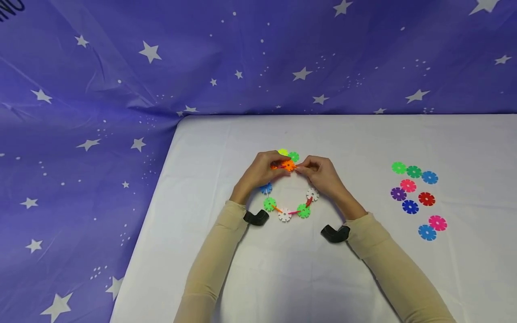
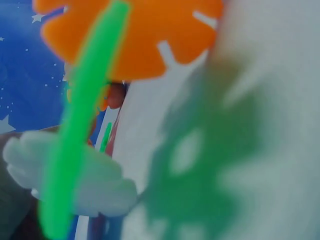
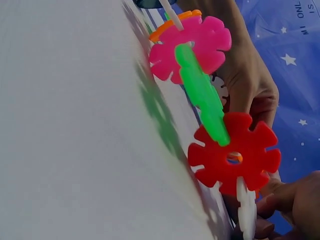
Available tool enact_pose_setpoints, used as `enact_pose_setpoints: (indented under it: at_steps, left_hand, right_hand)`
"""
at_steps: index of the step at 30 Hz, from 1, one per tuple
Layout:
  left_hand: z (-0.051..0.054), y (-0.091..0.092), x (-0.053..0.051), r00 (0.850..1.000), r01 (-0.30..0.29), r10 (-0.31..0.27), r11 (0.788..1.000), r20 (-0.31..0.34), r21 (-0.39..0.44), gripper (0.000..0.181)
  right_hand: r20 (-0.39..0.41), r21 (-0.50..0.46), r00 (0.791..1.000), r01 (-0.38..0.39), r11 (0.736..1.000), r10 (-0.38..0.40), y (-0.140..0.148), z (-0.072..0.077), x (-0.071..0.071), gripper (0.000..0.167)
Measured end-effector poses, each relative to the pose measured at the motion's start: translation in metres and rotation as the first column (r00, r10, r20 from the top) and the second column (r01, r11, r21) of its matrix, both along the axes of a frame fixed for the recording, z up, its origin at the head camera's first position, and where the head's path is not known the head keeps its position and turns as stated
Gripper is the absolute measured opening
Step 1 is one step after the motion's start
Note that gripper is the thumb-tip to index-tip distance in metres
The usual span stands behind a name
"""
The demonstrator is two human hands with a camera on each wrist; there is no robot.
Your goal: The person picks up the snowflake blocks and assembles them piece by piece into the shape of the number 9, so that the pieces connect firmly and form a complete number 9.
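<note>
Notched plastic discs are linked into a chain that curves round in a loop on the table. At the far side of the loop, my left hand [image 1: 261, 171] pinches an orange notched disc [image 1: 288, 165] between thumb and fingers. Facing it, my right hand [image 1: 324, 176] pinches an orange piece at that disc's right edge, mostly hidden by the fingertips. The near part of the loop has a blue disc [image 1: 265, 188], white disc [image 1: 284, 215] and green disc [image 1: 304, 211]. In the right wrist view, a red disc [image 3: 250, 155] and pink disc [image 3: 212, 42] join a green one.
A yellow disc [image 1: 282, 152] and a light green disc [image 1: 293, 156] lie just beyond the hands. Several loose discs, among them a purple disc [image 1: 398, 194] and a red disc [image 1: 427, 198], lie on the right of the white table [image 1: 363, 278]. A purple starry cloth [image 1: 258, 54] hangs behind.
</note>
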State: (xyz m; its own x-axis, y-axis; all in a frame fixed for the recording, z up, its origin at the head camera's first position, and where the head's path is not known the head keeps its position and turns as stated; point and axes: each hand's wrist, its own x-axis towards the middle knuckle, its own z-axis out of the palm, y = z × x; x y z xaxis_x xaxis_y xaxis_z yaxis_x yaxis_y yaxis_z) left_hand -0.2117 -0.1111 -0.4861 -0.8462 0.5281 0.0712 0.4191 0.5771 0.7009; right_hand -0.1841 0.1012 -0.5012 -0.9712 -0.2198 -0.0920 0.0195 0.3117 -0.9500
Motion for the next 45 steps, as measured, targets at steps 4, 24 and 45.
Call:
enact_pose_setpoints:
  at_steps: [4,24,45]
  left_hand:
    - [-0.003,0.000,0.000,1.000,-0.014,0.014,1.000,0.004,0.018,0.038]
    - [0.003,0.002,-0.003,0.999,-0.039,0.039,0.999,0.027,0.011,0.037]
    - [0.003,-0.017,0.005,0.995,-0.086,0.092,0.983,0.034,-0.161,0.048]
  right_hand:
    - [0.010,-0.027,1.000,0.017,0.999,-0.017,0.000,0.000,0.001,0.015]
    - [0.003,-0.075,0.999,0.034,0.997,-0.034,-0.003,0.003,-0.002,0.017]
    - [-0.151,0.548,0.962,-0.111,0.829,0.228,-0.007,0.012,-0.034,0.037]
